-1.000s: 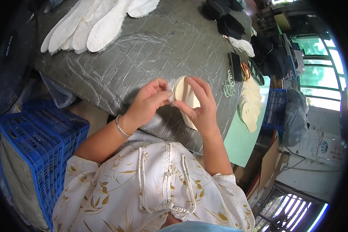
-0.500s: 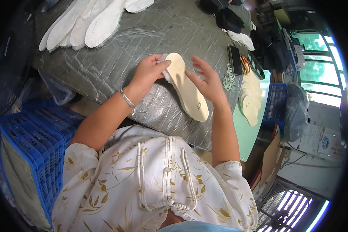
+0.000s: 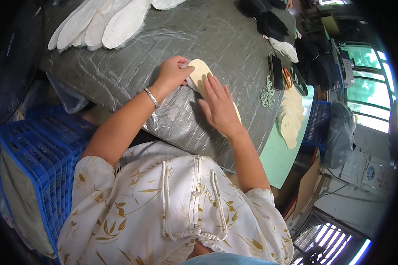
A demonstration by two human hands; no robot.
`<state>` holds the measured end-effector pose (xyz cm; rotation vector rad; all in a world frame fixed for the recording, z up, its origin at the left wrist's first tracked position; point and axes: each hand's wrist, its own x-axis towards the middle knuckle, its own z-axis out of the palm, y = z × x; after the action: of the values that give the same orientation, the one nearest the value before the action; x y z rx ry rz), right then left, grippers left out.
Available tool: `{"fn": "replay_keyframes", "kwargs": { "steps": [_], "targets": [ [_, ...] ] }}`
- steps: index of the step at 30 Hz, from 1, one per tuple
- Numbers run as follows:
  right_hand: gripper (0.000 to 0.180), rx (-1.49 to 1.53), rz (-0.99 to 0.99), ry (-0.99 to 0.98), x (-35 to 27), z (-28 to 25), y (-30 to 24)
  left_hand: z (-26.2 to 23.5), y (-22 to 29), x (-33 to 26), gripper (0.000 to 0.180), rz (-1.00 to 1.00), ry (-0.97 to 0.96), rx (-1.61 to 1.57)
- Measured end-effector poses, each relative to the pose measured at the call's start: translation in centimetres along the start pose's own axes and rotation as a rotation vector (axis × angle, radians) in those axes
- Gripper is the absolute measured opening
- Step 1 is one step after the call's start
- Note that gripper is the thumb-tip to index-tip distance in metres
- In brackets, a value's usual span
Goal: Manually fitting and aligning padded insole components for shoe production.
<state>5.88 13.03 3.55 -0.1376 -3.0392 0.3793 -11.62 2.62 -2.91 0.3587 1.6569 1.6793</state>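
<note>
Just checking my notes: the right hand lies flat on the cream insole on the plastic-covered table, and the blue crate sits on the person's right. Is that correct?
Not quite. The head view shows the blue crate on the person's left. The right hand does lie flat on the cream insole on the plastic-covered table.

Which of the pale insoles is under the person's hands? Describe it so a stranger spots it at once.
Start at the grey work table wrapped in crinkled clear plastic. Near its front edge lies one cream, foot-shaped flat insole, alone on the plastic. The right hand presses flat on it and the left hand pinches its far end, unlike the white insoles fanned at the table's far left or the stack at its right.
</note>
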Motion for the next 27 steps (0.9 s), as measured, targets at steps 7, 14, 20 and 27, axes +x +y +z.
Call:
{"fn": "replay_keyframes", "kwargs": {
  "steps": [7,14,20,27],
  "targets": [
    [0.069,-0.041,0.063,-0.098,-1.0,2.1,0.4,-0.6,0.7,0.0,0.034,0.052,-0.002,0.242],
    [0.085,-0.159,0.057,-0.108,-1.0,2.8,0.1,-0.6,0.0,0.2,0.034,0.127,0.029,0.282],
    [0.068,0.119,0.183,0.111,-2.1,1.0,-0.2,-0.5,0.2,-1.1,0.041,0.361,-0.041,0.101],
    [0.061,0.492,0.152,0.496,-2.2,-4.3,-0.2,-0.8,4.1,-6.2,0.044,0.569,-0.190,0.054]
  ]
}}
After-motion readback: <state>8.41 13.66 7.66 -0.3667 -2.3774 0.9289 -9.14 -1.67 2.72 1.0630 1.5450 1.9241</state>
